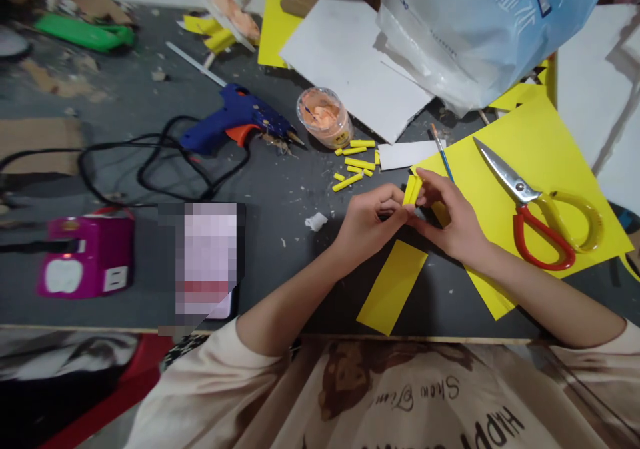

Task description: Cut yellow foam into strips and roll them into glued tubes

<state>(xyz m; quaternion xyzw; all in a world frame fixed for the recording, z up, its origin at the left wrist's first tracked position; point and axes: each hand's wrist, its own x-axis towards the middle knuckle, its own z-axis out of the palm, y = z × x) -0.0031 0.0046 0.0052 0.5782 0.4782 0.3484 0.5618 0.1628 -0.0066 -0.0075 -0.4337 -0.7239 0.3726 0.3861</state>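
Note:
Between my two hands is a small strip of yellow paper [412, 189], creased or rolled along its length. My left hand [373, 216] pinches it from the left with thumb and fingers. From the other side, my right hand [447, 212] grips its upper end and lower edge. Below them a flat yellow paper rectangle [393, 288] lies on the dark table. Just beyond my left hand several short yellow paper rolls [357, 162] are scattered. A large yellow sheet [565, 169] lies partly under my right forearm, with scissors [523, 192] resting on it.
A blue glue gun [240, 116] with a looping black cord lies left of an open tub of orange paste [324, 117]. A paintbrush [442, 150], a white card [413, 154] and a plastic bag [480, 36] are farther back. A phone [210, 256] and purple power block [87, 256] sit left.

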